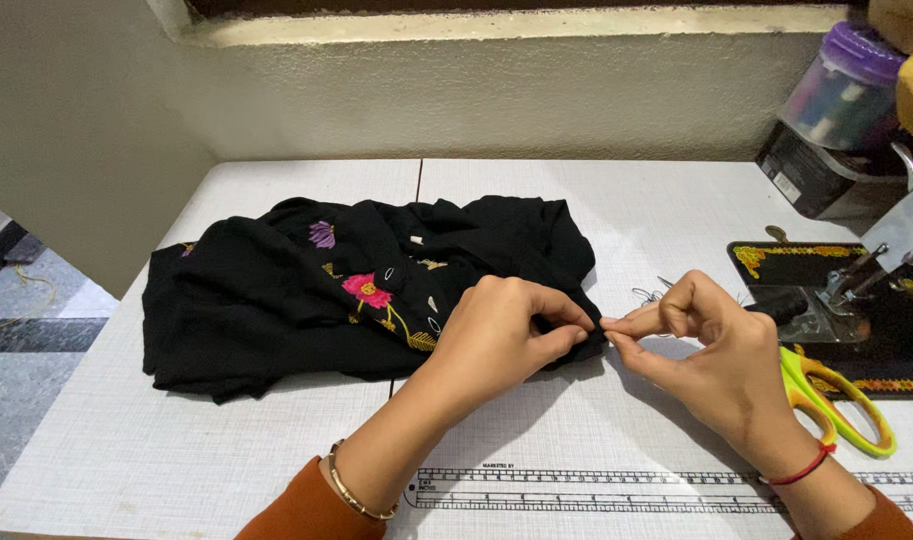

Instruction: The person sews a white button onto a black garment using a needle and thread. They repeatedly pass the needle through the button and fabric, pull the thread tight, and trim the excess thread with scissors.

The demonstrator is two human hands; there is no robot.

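On the white desk (627, 210), both hands were pinching: the left hand (507, 335) gripped the embroidered black garment (307, 290) at its near edge, the right hand (702, 345) nipped something too fine to tell, scissors (842, 405) lying unused, the garment bunched, sewing seemingly not yet begun.

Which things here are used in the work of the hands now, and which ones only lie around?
In use:
- black embroidered cloth, its edge pinched by the left hand
- right hand, fingertips meeting the left at that edge

Lying about:
- yellow-green scissors, partly under the right hand
- sewing machine
- printed ruler on the table
- purple-lidded jar
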